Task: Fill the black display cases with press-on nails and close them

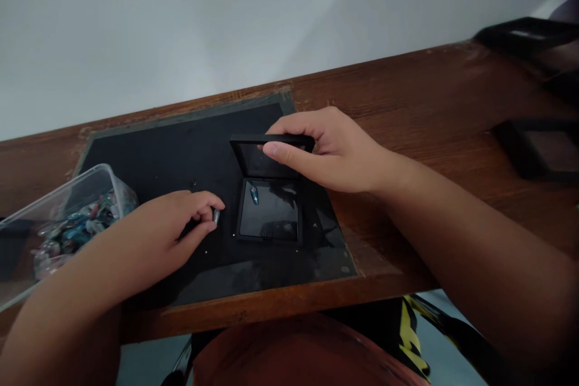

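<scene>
A black hinged case (269, 235) lies on a dark mat, its framed lid (246, 160) tilted up. My right hand (323, 148) grips the top edge of that lid between thumb and fingers. Inside the case, near its upper left, rests a blue press-on nail (254, 195) with a pale star-like mark. To the left of the case, my left hand (192, 223) pinches a small, shiny, grey-blue press-on nail (216, 216) between thumb and fingertips, just above or on the mat.
A clear plastic tub (111, 181) full of shiny blue, pink and clear pieces stands at the left, beside my left forearm. The black mat (149, 145) covers part of the wooden table (407, 90). Black frames (520, 148) are at the far right. A pale wall rises behind.
</scene>
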### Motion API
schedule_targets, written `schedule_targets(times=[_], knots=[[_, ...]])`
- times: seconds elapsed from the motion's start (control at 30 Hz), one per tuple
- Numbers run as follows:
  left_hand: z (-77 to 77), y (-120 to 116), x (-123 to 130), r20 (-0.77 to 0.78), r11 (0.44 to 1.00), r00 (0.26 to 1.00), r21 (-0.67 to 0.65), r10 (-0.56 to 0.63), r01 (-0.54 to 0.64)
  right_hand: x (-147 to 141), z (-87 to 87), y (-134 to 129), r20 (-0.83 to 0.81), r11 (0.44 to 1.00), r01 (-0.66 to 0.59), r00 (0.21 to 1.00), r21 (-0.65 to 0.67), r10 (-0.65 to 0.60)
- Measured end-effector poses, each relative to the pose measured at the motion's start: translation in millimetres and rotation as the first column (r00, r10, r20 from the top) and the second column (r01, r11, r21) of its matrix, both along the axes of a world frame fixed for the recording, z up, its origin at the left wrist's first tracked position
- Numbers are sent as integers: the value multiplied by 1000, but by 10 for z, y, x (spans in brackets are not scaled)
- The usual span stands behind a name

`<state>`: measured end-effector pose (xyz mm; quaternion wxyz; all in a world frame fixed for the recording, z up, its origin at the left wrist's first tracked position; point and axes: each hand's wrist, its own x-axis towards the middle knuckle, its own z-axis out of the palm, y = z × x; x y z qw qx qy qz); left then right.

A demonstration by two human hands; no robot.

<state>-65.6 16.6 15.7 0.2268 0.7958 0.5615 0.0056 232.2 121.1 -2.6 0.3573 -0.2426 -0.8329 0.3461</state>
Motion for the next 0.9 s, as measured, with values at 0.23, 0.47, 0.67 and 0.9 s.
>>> schedule_targets(times=[0.23, 0.47, 0.67, 0.9], knots=[[-17, 41, -34, -3, 996, 997, 29, 81, -80, 1, 7, 1, 9, 1000, 3, 1000, -2, -3], [-101, -55, -60, -70, 991, 994, 112, 81, -73, -6, 24, 0, 26, 1000, 14, 1000, -3, -14], [-130, -152, -34, -143, 981, 984, 175, 103, -78, -4, 31, -7, 36, 1000, 18, 999, -15, -17], [-98, -137, 39, -141, 982, 984, 174, 105, -80, 0, 25, -23, 57, 998, 59, 997, -2, -59]])
